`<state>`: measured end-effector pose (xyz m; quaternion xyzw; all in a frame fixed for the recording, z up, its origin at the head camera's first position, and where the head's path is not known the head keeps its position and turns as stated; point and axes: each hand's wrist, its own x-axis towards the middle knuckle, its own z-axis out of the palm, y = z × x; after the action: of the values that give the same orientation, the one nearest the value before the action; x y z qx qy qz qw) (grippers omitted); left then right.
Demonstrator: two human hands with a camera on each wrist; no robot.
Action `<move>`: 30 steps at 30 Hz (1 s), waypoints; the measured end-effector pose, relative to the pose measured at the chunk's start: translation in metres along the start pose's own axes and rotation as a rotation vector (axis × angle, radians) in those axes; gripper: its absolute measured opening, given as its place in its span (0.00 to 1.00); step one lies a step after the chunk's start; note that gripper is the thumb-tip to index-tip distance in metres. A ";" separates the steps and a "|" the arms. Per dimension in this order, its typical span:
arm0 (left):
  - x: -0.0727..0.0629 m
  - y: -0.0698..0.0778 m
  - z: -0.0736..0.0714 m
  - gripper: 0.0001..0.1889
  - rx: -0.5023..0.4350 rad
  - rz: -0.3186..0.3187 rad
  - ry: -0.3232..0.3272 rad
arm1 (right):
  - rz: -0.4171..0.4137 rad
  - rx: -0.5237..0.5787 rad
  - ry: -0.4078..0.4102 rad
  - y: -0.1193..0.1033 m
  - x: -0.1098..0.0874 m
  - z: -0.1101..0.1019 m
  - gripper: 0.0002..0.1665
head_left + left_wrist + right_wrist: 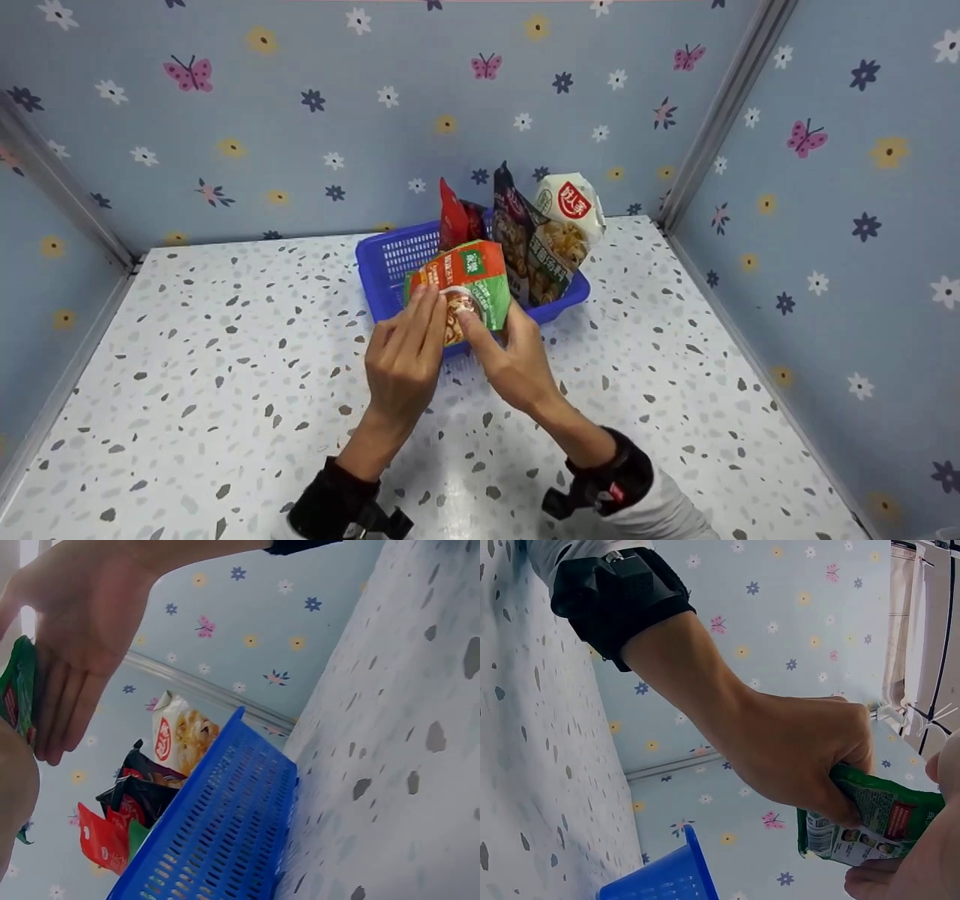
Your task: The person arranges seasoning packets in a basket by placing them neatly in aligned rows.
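Observation:
Both hands hold a green and orange food packet (489,289) over the near side of the blue basket (373,292). My left hand (405,349) lays its fingers across the packet's printed front; its thumb presses the back in the right wrist view, where a barcode shows. On the other edge, my right hand (519,364) pinches the packet, thumb on the front and straight fingers (71,709) behind it. Standing in the basket are a red packet (451,221), a dark packet (512,232) and a white-topped packet (568,225) with a food picture.
The basket stands on a speckled white table (225,390), close to the flowered back wall (337,135). A flowered side wall (840,247) rises on the right. Low among the basket's packets, a bit of green wrapping (137,838) shows in the left wrist view.

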<state>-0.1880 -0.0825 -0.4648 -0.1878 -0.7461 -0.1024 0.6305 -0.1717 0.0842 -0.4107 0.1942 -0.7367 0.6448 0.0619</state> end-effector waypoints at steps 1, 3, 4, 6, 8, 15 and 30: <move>-0.001 0.002 0.001 0.12 0.003 0.016 0.000 | 0.001 0.003 0.022 0.000 0.000 0.000 0.27; -0.004 0.007 0.003 0.11 0.005 0.042 -0.002 | 0.001 -0.004 0.063 0.000 0.000 0.001 0.24; -0.005 0.009 0.004 0.11 0.007 0.050 -0.007 | 0.000 -0.012 0.083 0.001 0.000 0.001 0.23; -0.008 0.011 0.005 0.12 0.010 0.059 -0.015 | -0.004 -0.030 0.118 0.002 0.001 0.001 0.21; -0.009 0.013 0.006 0.12 0.016 0.058 -0.020 | -0.014 -0.057 0.154 0.004 0.002 0.001 0.19; -0.011 0.015 0.007 0.11 0.012 0.061 -0.011 | -0.089 -0.108 0.230 0.008 0.004 0.002 0.17; -0.013 0.002 0.006 0.41 -0.252 -0.017 -0.311 | -0.105 -0.074 0.328 0.006 0.016 -0.010 0.17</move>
<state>-0.1907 -0.0798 -0.4784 -0.2724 -0.8174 -0.1703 0.4782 -0.1901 0.0912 -0.4098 0.1221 -0.7287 0.6362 0.2221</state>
